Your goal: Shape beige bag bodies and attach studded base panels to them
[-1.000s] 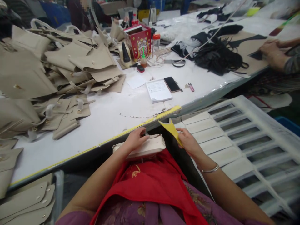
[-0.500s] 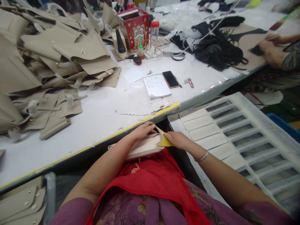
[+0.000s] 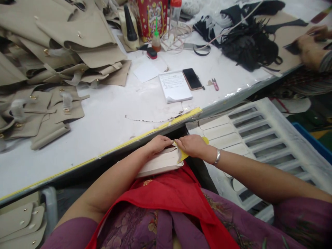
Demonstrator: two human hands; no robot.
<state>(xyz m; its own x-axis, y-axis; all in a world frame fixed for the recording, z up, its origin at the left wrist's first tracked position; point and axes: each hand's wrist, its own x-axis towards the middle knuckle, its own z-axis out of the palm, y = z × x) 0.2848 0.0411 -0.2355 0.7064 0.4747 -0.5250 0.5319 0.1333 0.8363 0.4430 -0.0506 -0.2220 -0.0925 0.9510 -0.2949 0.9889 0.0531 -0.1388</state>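
A cream leather piece (image 3: 160,161), thick and folded, lies on the red apron (image 3: 166,197) at my lap. My left hand (image 3: 160,143) is closed on its upper edge. My right hand (image 3: 192,145) is closed on a yellow sheet (image 3: 183,155), which lies against the right end of the cream piece and also shows beyond the knuckles. The fingertips of both hands nearly meet at the piece's upper right corner. My palms are hidden.
Beige leather parts (image 3: 88,45) are heaped at the left. A notepad (image 3: 175,86), phone (image 3: 192,79) and pink snips (image 3: 215,84) lie on the white table (image 3: 103,121). A slatted rack (image 3: 269,138) stands right; a co-worker's hands (image 3: 311,48) are at the far right.
The view has shifted, with the table items now higher. My right hand has moved left and up over the yellow sheet, closer to my left fingertips, covering more of the sheet.
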